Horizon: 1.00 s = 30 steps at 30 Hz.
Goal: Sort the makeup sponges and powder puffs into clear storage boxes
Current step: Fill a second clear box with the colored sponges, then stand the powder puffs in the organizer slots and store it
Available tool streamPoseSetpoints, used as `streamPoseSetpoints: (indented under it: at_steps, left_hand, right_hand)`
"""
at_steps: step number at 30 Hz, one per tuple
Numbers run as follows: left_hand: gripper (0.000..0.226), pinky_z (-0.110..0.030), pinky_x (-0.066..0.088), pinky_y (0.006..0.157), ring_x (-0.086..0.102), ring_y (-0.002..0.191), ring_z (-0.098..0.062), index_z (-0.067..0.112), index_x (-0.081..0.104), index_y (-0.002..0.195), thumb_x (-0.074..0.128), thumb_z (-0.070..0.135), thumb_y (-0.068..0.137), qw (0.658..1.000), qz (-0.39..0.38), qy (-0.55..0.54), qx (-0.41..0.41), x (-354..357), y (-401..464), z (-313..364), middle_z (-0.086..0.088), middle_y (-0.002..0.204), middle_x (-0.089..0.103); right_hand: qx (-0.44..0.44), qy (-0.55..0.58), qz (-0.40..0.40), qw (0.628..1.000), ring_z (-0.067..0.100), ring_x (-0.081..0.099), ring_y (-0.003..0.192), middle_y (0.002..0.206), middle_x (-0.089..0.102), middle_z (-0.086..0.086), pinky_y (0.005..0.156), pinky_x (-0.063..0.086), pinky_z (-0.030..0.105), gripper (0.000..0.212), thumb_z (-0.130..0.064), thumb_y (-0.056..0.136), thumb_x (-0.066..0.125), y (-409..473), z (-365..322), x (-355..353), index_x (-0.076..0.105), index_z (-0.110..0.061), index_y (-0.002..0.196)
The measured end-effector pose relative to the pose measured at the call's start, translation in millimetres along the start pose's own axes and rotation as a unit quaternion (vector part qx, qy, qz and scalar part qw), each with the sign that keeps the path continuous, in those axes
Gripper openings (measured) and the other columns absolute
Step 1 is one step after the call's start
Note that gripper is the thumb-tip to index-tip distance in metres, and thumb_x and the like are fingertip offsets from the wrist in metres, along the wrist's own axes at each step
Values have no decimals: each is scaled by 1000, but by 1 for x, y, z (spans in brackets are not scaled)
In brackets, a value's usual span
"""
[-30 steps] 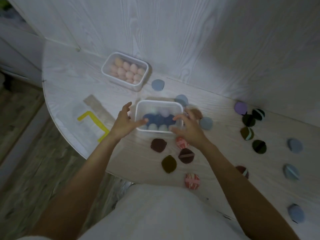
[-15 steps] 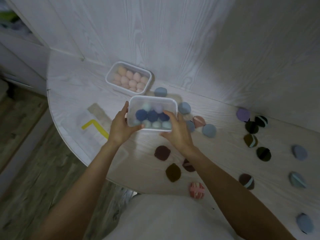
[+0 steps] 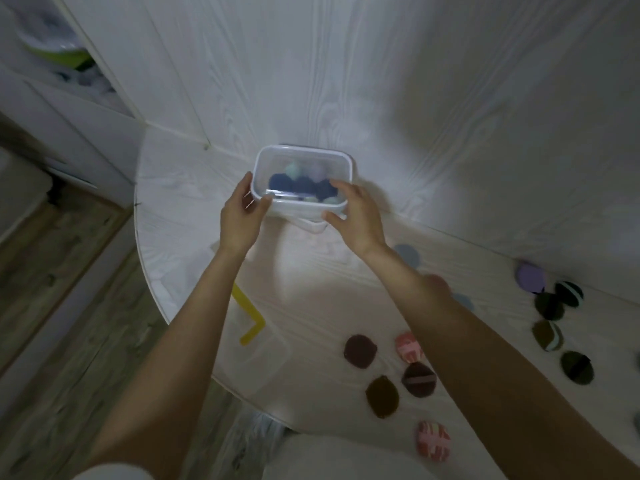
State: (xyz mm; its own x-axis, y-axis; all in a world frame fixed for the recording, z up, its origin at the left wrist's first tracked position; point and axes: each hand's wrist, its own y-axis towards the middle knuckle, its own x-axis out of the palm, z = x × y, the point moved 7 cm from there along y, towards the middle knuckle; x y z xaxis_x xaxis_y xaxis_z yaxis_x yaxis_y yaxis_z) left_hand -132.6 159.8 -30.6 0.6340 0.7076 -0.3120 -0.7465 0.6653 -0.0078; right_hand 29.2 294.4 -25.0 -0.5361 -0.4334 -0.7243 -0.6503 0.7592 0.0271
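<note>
Both hands grip sponge-filled clear box [image 3: 304, 183], puffs [image 3: 360, 351] scattered nearby (table [image 3: 180, 216])

A white wood-grain surface [image 3: 311, 299] is carrying scattered powder puffs: a maroon puff [image 3: 360, 350] is lying right of a yellow L-shaped strip [image 3: 250, 315], a pink striped puff [image 3: 433, 439] nearer the surface's front edge.

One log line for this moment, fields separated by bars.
hands: left hand and right hand grip clear box | contents: blue sponges | loose puffs: on table
</note>
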Motion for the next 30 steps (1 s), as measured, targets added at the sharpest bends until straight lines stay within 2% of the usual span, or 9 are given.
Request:
streamPoseSetpoints:
  at_steps: [5,11,14,17,19,24,26,28,30]
  left_hand:
    - [55,-2,42,81,55,112,-10,12,42,139,63,20,88,1000,-9,10,3,-1,13,-10,-2,131,55]
    - [60,-6,44,84,54,115,-10,20,39,140,65,28,86,999,-40,13,8,-3,14,-14,4,133,53]
    - [69,-13,44,87,54,105,1,35,38,133,77,33,75,994,-68,58,68,-4,14,-4,22,123,51]
    - [80,-26,46,90,58,104,-16,19,41,138,80,37,70,978,-40,171,110,-8,24,-8,-3,124,57]
    - [79,-25,44,90,58,102,-21,15,43,138,79,37,71,970,-36,210,115,-8,28,-12,-10,120,58]
    - [92,-27,40,99,45,119,-12,17,27,145,73,46,71,990,-77,106,52,-6,15,-13,0,137,44]
    - [84,-30,37,103,42,125,-15,16,29,145,70,41,76,992,-61,108,12,-17,-4,-22,-5,142,41]
    - [57,-31,36,104,47,123,-22,12,47,135,67,28,84,987,-38,155,20,-36,-34,-29,-8,134,50]
    - [43,-29,34,100,52,117,-27,12,59,122,61,34,85,975,-40,214,43,-53,-67,-38,-9,125,59]
  right_hand:
    - [-6,-85,20,996,29,55,106,126,52,15,92,47,39,57,-20,86,63,6,-5,7,41,-21,138]
    - [20,-186,18,982,31,59,98,135,43,18,82,49,38,57,-27,93,52,-1,-11,12,27,-23,145]
    - [16,-138,28,990,30,59,100,135,44,18,86,48,37,58,-24,92,56,-1,-11,11,31,-22,144]
    - [6,-93,26,995,30,56,108,135,45,18,93,47,38,59,-20,89,59,-1,-9,11,35,-20,143]
    - [8,-70,18,997,29,53,112,136,43,18,96,45,38,59,-19,88,60,2,-7,12,36,-19,142]
    - [24,115,62,991,21,40,125,138,40,11,104,33,25,67,-15,82,68,-16,-8,2,34,-14,140]
    - [60,137,91,985,18,44,118,132,45,9,100,38,27,56,-14,84,66,-46,-5,6,40,-11,134]
    - [101,132,30,986,18,54,105,122,55,8,90,44,28,39,-16,86,63,-79,-5,27,52,-11,122]
    - [122,132,-114,977,15,58,93,113,62,7,82,45,23,31,-23,86,64,-107,-12,62,59,-11,114]
